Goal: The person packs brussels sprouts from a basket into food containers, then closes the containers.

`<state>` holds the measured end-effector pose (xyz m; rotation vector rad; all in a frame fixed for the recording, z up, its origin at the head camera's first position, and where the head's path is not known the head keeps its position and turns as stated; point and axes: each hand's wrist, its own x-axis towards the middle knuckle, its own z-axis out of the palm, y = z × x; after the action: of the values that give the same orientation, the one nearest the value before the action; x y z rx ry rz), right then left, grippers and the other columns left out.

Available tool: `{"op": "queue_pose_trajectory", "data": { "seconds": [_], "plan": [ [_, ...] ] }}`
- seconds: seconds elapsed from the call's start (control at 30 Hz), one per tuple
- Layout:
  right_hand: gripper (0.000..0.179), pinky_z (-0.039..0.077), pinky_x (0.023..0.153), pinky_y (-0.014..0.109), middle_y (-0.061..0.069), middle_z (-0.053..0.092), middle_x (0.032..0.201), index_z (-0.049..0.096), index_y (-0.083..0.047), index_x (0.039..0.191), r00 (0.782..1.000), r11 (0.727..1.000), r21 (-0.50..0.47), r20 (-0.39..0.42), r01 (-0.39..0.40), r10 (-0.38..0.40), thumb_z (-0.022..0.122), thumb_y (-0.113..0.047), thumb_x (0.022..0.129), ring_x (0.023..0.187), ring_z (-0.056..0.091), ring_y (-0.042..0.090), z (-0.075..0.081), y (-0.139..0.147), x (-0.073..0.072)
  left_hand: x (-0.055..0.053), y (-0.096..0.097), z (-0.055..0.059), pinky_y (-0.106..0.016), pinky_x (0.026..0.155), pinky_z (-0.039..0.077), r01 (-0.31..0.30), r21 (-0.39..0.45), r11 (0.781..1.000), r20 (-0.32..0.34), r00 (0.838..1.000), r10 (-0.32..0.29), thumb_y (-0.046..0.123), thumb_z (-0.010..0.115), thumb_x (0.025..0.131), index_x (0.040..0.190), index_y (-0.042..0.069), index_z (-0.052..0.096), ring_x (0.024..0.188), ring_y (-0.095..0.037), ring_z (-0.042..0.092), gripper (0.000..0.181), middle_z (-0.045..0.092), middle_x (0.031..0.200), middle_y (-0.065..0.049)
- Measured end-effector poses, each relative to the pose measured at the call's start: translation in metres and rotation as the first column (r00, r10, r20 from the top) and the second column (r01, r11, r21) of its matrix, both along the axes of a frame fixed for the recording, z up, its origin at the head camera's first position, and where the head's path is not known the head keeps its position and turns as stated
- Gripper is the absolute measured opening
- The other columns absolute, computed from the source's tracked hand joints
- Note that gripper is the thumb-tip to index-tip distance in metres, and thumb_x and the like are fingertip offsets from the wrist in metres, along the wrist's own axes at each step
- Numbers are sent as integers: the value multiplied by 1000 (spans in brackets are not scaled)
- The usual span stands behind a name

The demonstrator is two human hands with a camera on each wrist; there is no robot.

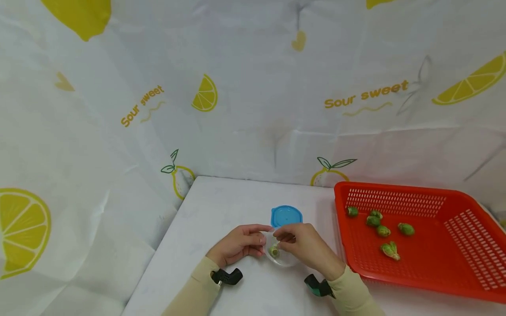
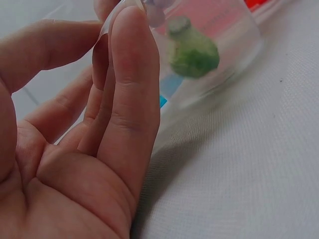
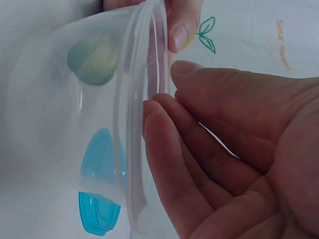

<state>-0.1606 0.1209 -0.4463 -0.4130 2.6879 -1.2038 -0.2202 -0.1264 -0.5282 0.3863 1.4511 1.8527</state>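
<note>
On the left, the left hand [image 1: 241, 243] pinches the near-left rim of a round, clear plastic container [image 1: 285, 260] with thumb and fingertips, its grip narrow. Inside, close to that grip, is one small green Brussels sprout [image 1: 274, 251], tightly leaved with a pale cut stem; in the left wrist view its long axis tilts and the stem end points upward, though whether it touches the container's floor I cannot tell. Behind the container a glossy blue plastic lid [image 1: 286, 216], round-cornered with a small tab, lies on the white, cloth-textured table [image 1: 233, 197]. The right hand [image 1: 306, 243] hangs at the container's mouth, its grip empty, thumb and bent fingers slightly apart; in the head view its fingertips look nearer the sprout than the left hand's, just above and right. Farther right, a red, slotted plastic basket [image 1: 435, 259] holds six loose sprouts [image 1: 406, 229], leafy and rounded, well apart from both hands.
</note>
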Motion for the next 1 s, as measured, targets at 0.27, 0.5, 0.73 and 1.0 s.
{"op": "queue_pose_trajectory", "data": {
  "seconds": [0.27, 0.5, 0.73, 1.0],
  "plan": [
    [22, 67, 83, 35, 4, 81, 108, 81, -7, 117, 1000, 1000, 12, -10, 23, -23, 82, -9, 95, 91, 72, 13, 5, 4, 2, -2, 6, 2, -25, 82, 65, 14, -11, 1000, -8, 1000, -14, 12, 67, 106, 156, 6, 56, 84, -8, 73, 52, 70, 97, 3],
    [22, 67, 85, 34, -1, 80, 106, 82, -11, 118, 999, 999, 16, -28, 28, -27, 83, -13, 96, 91, 71, 10, 15, 5, 6, -2, 2, -2, -26, 82, 65, -24, -46, 999, 9, 1000, 25, 12, 69, 106, 153, 9, 61, 83, -12, 72, 47, 70, 96, 0],
    [22, 66, 88, 35, 2, 80, 112, 81, -17, 119, 997, 998, 52, -72, 17, -14, 82, -15, 97, 96, 71, 11, 44, 31, 14, -2, -1, -2, -26, 83, 64, -36, -59, 998, 4, 999, 36, 14, 71, 105, 154, 8, 59, 84, -13, 71, 51, 70, 100, -2],
    [27, 64, 88, 26, -3, 79, 117, 80, -20, 124, 998, 997, 50, -30, 60, -58, 82, -23, 98, 104, 74, 14, 78, 103, 15, 0, 0, -2, -26, 84, 65, -32, -52, 998, 21, 999, 33, 12, 72, 103, 154, 9, 59, 85, -13, 71, 52, 70, 100, -2]
  ]
}}
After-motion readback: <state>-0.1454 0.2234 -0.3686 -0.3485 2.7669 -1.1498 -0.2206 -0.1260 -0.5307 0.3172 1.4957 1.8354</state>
